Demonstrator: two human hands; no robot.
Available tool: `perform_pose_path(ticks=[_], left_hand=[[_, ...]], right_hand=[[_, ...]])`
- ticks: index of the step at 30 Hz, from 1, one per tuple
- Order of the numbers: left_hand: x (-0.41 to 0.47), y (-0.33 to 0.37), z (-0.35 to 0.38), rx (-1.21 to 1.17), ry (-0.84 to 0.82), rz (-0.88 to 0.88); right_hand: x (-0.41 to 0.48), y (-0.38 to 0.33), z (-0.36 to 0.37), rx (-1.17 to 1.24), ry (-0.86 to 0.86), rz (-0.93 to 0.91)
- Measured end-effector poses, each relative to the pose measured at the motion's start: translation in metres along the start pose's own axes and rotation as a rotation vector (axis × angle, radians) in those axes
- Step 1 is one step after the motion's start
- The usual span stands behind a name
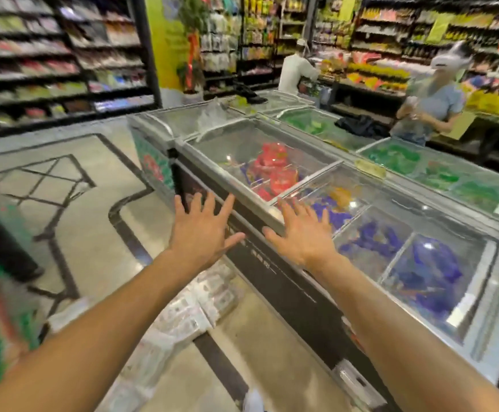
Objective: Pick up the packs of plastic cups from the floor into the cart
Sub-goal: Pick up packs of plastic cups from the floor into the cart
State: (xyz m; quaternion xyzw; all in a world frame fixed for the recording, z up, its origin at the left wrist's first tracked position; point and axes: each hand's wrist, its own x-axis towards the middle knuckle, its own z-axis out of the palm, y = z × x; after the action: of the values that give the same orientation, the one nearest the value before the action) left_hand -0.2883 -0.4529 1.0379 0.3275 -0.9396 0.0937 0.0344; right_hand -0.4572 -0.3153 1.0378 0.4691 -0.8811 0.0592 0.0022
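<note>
Left hand [202, 233]: bare, no glove, ring or watch visible | Right hand [301, 233]: bare, no glove, ring or watch visible | Forearms: bare to frame edge, no sleeve or cuff in view | Fingernails: apparently short; motion blur limits detail

No text can be read: the white marks on the freezer's [275, 281] dark front and the printing on the shelf [49, 69] goods are blurred.
</note>
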Motion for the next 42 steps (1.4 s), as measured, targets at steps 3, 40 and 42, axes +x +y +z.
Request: perform_pose_path(ticks=[3, 40, 42], left_hand=[[0.018, -0.057, 0.03, 0.047, -0.023, -0.1], [-0.064, -0.373, 0.956, -0.279, -0.512, -0.312], [-0.074, -0.369, 1.008, -0.359, -0.554, -0.273]], right_hand=[[0.064, -0.038, 0.034, -0.001, 0.0, -0.115], [0.109, -0.35, 0.941, 0.474, -0.517, 0.26], [0.096, -0.356, 0.99, 0.5, -0.545, 0.366]])
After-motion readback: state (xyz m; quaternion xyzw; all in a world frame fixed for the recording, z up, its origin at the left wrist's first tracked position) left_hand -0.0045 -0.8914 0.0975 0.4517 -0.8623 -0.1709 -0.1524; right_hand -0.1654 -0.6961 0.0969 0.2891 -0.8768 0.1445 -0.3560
